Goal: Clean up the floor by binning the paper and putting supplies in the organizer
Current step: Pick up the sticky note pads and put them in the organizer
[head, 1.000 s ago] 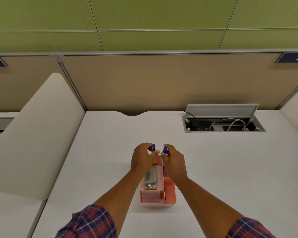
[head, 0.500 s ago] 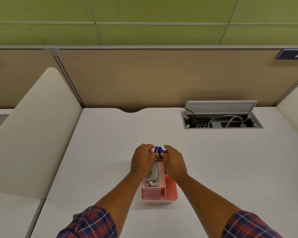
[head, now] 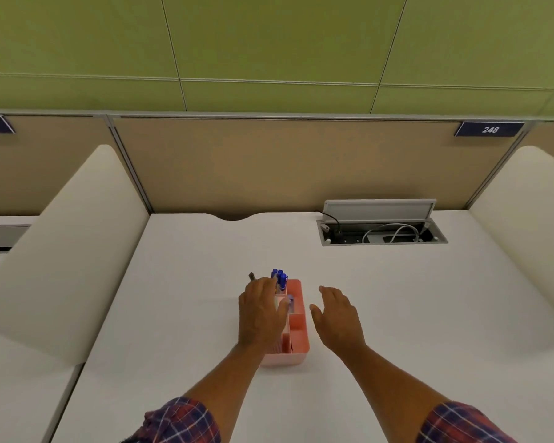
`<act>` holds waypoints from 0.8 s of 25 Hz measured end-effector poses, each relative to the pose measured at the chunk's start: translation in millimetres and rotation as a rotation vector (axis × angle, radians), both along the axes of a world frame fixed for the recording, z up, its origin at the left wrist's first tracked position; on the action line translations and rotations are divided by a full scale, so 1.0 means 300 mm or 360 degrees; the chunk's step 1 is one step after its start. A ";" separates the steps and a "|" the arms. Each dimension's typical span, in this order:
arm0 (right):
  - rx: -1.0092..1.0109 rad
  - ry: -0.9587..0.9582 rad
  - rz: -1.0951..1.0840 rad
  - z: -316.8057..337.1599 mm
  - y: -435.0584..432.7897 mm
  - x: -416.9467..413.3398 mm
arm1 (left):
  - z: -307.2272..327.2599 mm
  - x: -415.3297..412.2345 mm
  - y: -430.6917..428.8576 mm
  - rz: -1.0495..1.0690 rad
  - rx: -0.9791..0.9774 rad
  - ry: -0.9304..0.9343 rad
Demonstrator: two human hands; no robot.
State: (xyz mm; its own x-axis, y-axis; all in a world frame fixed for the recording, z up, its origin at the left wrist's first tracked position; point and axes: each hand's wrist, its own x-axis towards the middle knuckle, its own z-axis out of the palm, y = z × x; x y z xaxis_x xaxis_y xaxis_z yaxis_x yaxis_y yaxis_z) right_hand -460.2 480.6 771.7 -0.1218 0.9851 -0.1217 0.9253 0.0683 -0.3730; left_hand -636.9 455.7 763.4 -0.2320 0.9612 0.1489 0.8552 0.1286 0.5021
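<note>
A: Start close in. What are the hands doing?

B: The right hand has let go. Half a second ago it was pinching pens over the box with the other hand. Now it hangs just beside the right wall of the pink organizer, fingers straight, touching nothing.

A: And the left?

B: The left hand lies over the organizer's left side and hides those compartments. I cannot tell whether it grasps anything. A small dark tip pokes out past its fingers, too small to name.

A: Where have the pens ended up?

B: The blue pens stand upright in the organizer's far-left corner, just beyond the left fingers, caps up. No hand is pinching them any more, and the organizer sits on the white desk.

A: So what does that mean for the job?

B: I judge this batch of supplies stowed. The floor, the paper and any bin are out of view, so I cannot say what is left.

A: Anything farther back?

B: An open cable box is set in the desk, and behind it is a partition with a plate reading 248.
</note>
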 end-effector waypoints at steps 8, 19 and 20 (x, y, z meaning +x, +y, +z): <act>0.0094 -0.0072 0.0154 0.062 -0.243 0.373 | 0.033 0.352 -0.323 0.0010 -0.0028 0.0241; 0.0097 -0.0185 0.0359 -0.038 -0.691 1.030 | 0.014 0.963 -0.809 0.0008 -0.0346 0.0396; 0.0096 -0.0186 0.0356 -0.041 -0.728 1.072 | 0.014 0.993 -0.840 -0.0003 -0.0363 0.0381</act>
State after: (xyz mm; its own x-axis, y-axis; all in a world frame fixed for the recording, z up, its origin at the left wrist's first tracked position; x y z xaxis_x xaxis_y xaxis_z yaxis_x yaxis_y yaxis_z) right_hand -138.5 262.3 759.4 -0.3263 0.9410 -0.0898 0.9212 0.2952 -0.2535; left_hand -338.9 203.7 767.6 -0.2144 0.9765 -0.0200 0.9458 0.2127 0.2453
